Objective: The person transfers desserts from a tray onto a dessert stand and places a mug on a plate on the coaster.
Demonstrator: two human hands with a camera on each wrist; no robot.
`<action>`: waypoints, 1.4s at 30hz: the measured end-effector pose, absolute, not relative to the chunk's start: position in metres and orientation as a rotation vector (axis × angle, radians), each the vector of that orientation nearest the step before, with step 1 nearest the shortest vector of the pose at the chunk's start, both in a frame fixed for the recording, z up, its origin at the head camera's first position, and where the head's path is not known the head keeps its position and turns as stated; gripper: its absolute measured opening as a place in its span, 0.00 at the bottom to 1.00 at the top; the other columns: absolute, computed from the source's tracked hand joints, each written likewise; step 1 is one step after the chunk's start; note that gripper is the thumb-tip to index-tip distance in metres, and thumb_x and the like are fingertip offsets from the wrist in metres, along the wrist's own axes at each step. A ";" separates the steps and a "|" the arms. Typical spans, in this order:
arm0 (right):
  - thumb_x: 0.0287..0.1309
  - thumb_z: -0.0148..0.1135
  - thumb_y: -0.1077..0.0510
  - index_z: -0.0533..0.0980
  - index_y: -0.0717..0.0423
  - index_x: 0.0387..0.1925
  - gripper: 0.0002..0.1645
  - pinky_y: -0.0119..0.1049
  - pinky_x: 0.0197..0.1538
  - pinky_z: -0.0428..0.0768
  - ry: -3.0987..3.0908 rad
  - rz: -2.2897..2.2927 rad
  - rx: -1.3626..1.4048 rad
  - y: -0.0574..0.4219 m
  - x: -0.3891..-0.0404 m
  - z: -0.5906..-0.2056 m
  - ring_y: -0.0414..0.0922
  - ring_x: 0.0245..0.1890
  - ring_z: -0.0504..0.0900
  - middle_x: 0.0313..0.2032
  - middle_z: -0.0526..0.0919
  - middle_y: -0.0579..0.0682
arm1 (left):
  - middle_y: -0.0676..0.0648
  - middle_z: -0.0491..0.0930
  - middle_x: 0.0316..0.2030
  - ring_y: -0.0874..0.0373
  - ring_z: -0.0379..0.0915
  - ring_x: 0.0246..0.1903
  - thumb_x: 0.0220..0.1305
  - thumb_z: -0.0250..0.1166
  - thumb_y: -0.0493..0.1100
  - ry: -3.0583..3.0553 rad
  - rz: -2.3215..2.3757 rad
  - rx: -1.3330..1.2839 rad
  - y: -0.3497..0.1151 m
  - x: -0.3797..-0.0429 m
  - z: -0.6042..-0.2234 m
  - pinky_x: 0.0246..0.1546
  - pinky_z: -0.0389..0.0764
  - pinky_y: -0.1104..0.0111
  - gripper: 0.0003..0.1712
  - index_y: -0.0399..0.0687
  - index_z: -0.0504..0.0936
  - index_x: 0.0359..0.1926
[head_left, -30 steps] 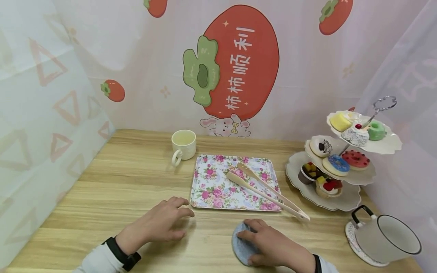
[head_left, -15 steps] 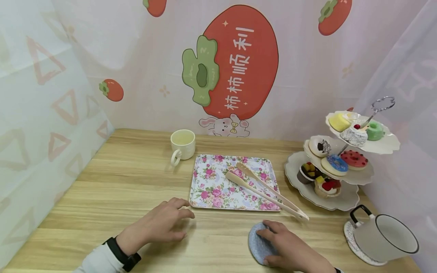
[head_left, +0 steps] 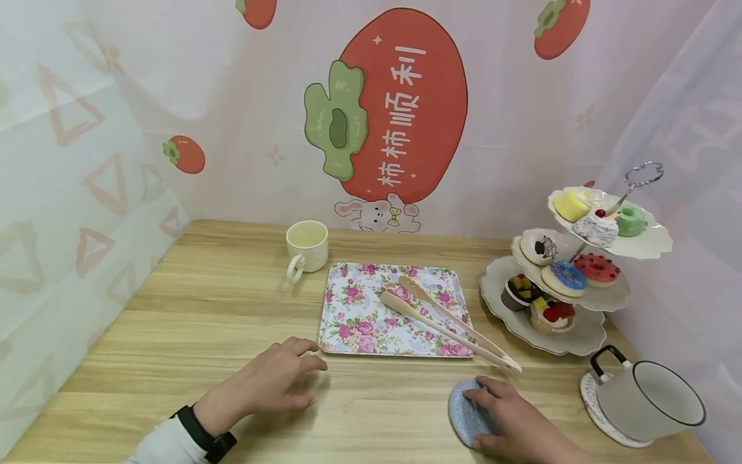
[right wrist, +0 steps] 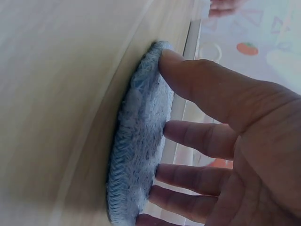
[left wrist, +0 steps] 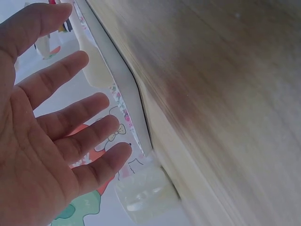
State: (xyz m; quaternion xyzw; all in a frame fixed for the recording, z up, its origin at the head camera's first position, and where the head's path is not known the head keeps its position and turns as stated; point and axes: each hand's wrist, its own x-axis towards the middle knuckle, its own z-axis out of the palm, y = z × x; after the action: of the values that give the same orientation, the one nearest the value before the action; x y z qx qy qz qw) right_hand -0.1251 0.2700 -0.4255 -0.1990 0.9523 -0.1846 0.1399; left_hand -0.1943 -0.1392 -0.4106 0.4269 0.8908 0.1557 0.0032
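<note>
Lying on the table under my right hand is a round grey-blue cleaning sponge with a braided edge. In the right wrist view, the extended thumb and fingers touch the top face of the sponge. My left hand holds nothing, its fingers spread and relaxed over the table, close to the front left corner of a flowered tray. A pair of wooden tongs lies across the tray, handle end past its front right corner. The left palm and loose fingers show in the left wrist view.
A cream mug stands behind the tray on the left. To the right rises a three-tier stand of pastries and doughnuts. In front of it, a white pot sits on a round mat. Patterned curtains close off the back and sides.
My right hand has slid the sponge to the right along the table in front of the tray. The left hand has stayed put. The head view has shifted slightly.
</note>
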 end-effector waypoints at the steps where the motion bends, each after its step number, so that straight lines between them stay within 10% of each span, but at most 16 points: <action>1: 0.42 0.71 0.41 0.73 0.56 0.54 0.39 0.56 0.47 0.72 2.749 -0.549 -0.555 0.273 -0.125 -0.425 0.63 0.56 0.66 0.58 0.65 0.66 | 0.40 0.74 0.49 0.46 0.69 0.49 0.46 0.70 0.49 2.793 0.490 1.335 -0.139 -0.194 -0.411 0.38 0.75 0.52 0.22 0.50 0.80 0.45; 42: 0.35 0.75 0.42 0.75 0.61 0.49 0.40 0.58 0.43 0.74 2.978 -0.464 -0.300 0.351 -0.126 -0.431 0.65 0.46 0.74 0.49 0.71 0.70 | 0.43 0.73 0.49 0.49 0.69 0.49 0.47 0.71 0.51 2.804 0.499 1.305 -0.142 -0.202 -0.415 0.41 0.75 0.54 0.31 0.43 0.76 0.52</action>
State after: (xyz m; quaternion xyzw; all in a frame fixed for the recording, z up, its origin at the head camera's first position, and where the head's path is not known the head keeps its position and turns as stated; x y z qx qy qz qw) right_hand -0.1264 0.3512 -0.4314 -0.0989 0.9816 -0.1531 0.0562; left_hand -0.2015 -0.1419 -0.4152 0.4165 0.8950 0.1594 0.0042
